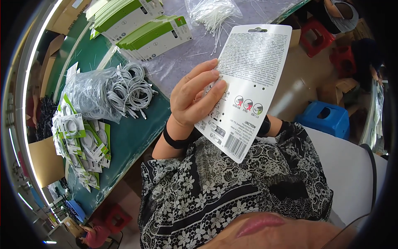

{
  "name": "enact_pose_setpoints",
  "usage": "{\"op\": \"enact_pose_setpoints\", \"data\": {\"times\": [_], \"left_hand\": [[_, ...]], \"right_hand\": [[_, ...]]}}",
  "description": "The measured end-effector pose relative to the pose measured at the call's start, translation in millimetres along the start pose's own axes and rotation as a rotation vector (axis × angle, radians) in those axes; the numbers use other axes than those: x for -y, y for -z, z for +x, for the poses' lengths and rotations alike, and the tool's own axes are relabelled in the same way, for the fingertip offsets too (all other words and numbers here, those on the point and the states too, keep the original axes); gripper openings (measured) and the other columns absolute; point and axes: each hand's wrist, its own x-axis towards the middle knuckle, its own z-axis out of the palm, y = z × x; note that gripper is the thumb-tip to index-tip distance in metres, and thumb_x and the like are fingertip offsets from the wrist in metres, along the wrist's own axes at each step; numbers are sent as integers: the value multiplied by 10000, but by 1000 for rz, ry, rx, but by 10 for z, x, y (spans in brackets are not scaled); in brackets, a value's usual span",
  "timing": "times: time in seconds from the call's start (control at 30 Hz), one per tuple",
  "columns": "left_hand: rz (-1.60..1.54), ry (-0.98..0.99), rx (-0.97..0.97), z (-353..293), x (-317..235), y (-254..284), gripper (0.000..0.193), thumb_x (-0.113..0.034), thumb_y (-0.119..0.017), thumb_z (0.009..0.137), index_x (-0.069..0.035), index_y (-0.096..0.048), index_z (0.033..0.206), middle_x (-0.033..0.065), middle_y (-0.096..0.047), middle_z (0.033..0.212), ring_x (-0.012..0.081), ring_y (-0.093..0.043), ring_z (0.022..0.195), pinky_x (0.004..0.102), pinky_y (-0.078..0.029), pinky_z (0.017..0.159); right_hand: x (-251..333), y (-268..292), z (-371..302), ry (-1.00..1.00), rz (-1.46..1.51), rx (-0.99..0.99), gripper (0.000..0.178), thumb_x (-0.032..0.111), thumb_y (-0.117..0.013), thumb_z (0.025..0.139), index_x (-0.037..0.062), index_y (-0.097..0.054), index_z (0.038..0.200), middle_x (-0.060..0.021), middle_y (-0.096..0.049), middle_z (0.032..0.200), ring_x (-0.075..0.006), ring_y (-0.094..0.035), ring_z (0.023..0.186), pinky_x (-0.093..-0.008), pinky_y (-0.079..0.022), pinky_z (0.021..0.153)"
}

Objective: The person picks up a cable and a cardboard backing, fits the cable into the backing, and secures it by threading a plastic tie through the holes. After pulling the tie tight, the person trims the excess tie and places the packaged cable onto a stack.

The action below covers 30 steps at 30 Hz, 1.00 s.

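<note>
"Hand status?"

"Left hand (188, 97): fingers closed on the white hang-hole packaging card (253, 54), positioned before the torso. This card obstructs the right hand; its finger state cannot be determined."

"Surroundings?"

"On the green table (134, 137): carded cables (85, 143), then loose coiled grey cables (130, 89). Beyond: stacked cards (155, 39), white cable ties (213, 14)."

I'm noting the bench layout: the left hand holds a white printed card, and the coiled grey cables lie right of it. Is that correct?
Not quite: in the head view, the coiled grey cables lie left of the white printed card, which the left hand does hold.
</note>
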Motion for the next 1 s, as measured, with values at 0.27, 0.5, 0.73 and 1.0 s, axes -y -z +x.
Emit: {"op": "enact_pose_setpoints", "data": {"times": [0.27,0.5,0.73,1.0], "left_hand": [[-289,1124,-283,-253,82,-150,199,-65,-626,867,30,-595,1039,126,-600,1035,259,-646,869,336,-553,720],[-785,1315,-460,-318,28,-310,320,-47,-560,902,12,-465,1202,105,-578,1082,201,-618,918,325,-543,749],[-667,1331,-335,-414,-1,-258,349,-33,-551,901,4,-436,1228,99,-561,1122,174,-598,954,303,-538,766],[-760,1275,-378,-435,11,-283,338,-64,-565,915,-11,-445,1227,88,-559,1131,158,-586,967,286,-522,798]], "right_hand": [[58,119,-12,384,-94,-11,129,94,-533,932,16,-503,1031,-133,-539,1202,-182,-612,951,-301,-504,810],[340,-10,251,698,-1065,-255,52,-9,-516,916,10,-486,954,-132,-629,1016,-134,-622,769,-239,-511,653],[548,-40,316,273,-1291,-388,105,33,-566,907,-18,-509,979,-86,-655,848,-68,-599,677,-211,-499,605],[508,-53,239,233,-1095,-461,101,29,-617,864,-7,-586,954,-61,-650,802,-79,-591,654,-221,-484,576]]}}
